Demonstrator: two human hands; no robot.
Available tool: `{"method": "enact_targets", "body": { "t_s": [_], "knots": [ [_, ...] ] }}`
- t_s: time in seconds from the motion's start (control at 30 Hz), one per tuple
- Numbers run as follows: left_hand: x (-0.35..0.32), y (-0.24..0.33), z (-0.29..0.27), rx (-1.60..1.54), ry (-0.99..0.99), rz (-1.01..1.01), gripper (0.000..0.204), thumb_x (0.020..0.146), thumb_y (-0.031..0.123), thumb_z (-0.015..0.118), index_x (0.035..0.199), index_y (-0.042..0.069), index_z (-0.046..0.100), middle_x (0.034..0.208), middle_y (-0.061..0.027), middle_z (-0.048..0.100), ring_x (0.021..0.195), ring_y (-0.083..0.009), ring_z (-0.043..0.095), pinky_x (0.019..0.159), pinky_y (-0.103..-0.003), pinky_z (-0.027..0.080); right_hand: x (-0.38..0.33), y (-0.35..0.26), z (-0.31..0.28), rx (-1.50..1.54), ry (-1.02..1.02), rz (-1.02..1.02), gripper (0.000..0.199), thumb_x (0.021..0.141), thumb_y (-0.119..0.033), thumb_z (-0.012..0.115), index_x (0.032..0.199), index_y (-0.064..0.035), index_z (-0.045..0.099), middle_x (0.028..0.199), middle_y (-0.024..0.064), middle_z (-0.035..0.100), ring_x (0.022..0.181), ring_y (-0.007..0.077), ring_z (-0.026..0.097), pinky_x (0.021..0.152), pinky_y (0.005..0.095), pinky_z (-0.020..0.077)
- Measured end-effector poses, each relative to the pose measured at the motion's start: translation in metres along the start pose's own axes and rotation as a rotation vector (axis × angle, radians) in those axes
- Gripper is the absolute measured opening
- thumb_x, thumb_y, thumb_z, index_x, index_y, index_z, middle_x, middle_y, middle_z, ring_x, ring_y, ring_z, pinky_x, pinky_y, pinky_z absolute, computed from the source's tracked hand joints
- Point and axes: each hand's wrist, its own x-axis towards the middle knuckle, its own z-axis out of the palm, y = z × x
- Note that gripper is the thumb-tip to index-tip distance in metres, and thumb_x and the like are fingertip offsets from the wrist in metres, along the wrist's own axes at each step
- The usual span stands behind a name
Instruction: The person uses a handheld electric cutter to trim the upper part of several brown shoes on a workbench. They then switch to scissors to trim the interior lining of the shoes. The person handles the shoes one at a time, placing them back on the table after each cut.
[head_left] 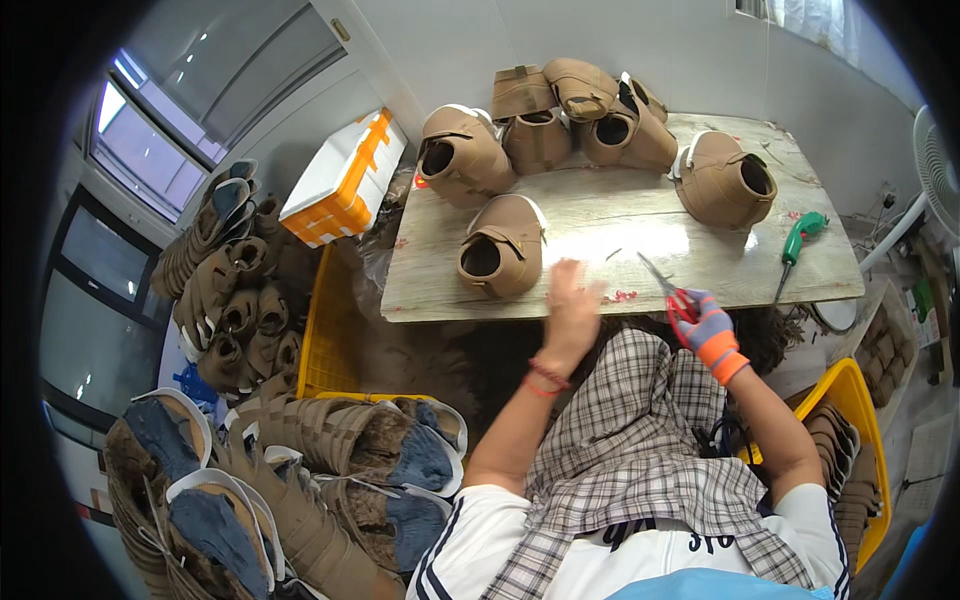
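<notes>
My right hand (709, 328), in a grey glove with an orange cuff, grips red-handled scissors (681, 301), their blades pointing up and left over the table (620, 200). Bare and with a red band at the wrist, my left hand (573, 312) hovers at the table's near edge. Motion smears its fingers. Just left of it stands a brown shoe upper (506, 246) with a white edge, its round opening facing me. Another brown upper (729, 180) is at the right of the table. Small red scraps (622, 296) lie between my hands.
Several more brown uppers (466, 155) crowd the table's far side, some stacked. A green-handled tool (801, 240) lies at the right edge. Left are a white foam box (338, 170) with orange tape and heaped uppers (300, 500). Yellow crates (318, 345) stand on both sides; a fan (935, 170) is far right.
</notes>
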Motion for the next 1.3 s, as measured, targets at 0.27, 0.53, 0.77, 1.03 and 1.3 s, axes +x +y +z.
{"method": "enact_targets", "body": {
  "t_s": [0.27, 0.53, 0.77, 1.03, 1.3],
  "knots": [
    [0.081, -0.141, -0.13, 0.413, 0.103, -0.204, 0.036, 0.073, 0.01, 0.067, 0.108, 0.004, 0.066, 0.101, -0.0195, 0.066, 0.089, -0.0383, 0.062, 0.083, -0.043, 0.049, 0.017, -0.012, -0.055, -0.632, -0.047, 0.306, 0.045, 0.073, -0.031, 0.077, 0.103, -0.0031, 0.057, 0.09, 0.0177, 0.068, 0.083, 0.0331, 0.066, 0.075, 0.0369, 0.0517],
    [0.043, -0.062, -0.206, -0.712, -0.288, -0.557, 0.026, 0.079, 0.009, 0.067, 0.103, -0.001, 0.067, 0.098, -0.0102, 0.069, 0.085, -0.0217, 0.066, 0.078, -0.036, 0.054, -0.034, -0.045, -0.091, -0.224, -0.067, 0.195, 0.048, 0.074, -0.005, 0.079, 0.111, -0.0005, 0.05, 0.103, 0.0064, 0.061, 0.093, 0.0138, 0.058, 0.083, 0.0281, 0.0483],
    [-0.113, -0.08, -0.117, -0.804, -0.755, -0.327, 0.041, 0.083, 0.019, 0.069, 0.114, -0.006, 0.059, 0.096, -0.0226, 0.065, 0.077, -0.03, 0.068, 0.066, -0.033, 0.058, -0.067, -0.091, -0.105, -0.103, -0.049, -0.193, 0.049, 0.073, -0.005, 0.076, 0.115, -0.002, 0.051, 0.099, 0.0078, 0.057, 0.088, 0.0167, 0.055, 0.082, 0.0295, 0.047],
    [-0.18, -0.093, -0.083, -1.344, -0.743, -1.496, 0.038, 0.091, 0.02, 0.061, 0.119, -0.003, 0.054, 0.105, -0.0223, 0.063, 0.072, -0.0312, 0.068, 0.057, -0.041, 0.06, -0.068, -0.079, -0.061, -0.62, -0.491, -0.464, 0.035, 0.069, -0.022, 0.077, 0.096, -0.01, 0.059, 0.095, 0.0091, 0.06, 0.095, 0.0298, 0.058, 0.083, 0.0385, 0.0469],
    [-0.201, -0.116, -0.038, -0.61, -0.248, -0.663, 0.046, 0.089, 0.023, 0.066, 0.128, 0.004, 0.05, 0.109, -0.0074, 0.062, 0.099, -0.0211, 0.062, 0.086, -0.034, 0.052, -0.064, -0.051, -0.048, -0.724, -0.501, -0.548, 0.037, 0.069, -0.026, 0.077, 0.097, -0.0114, 0.059, 0.09, 0.0081, 0.059, 0.087, 0.0285, 0.059, 0.078, 0.0393, 0.0468]
  ]
}}
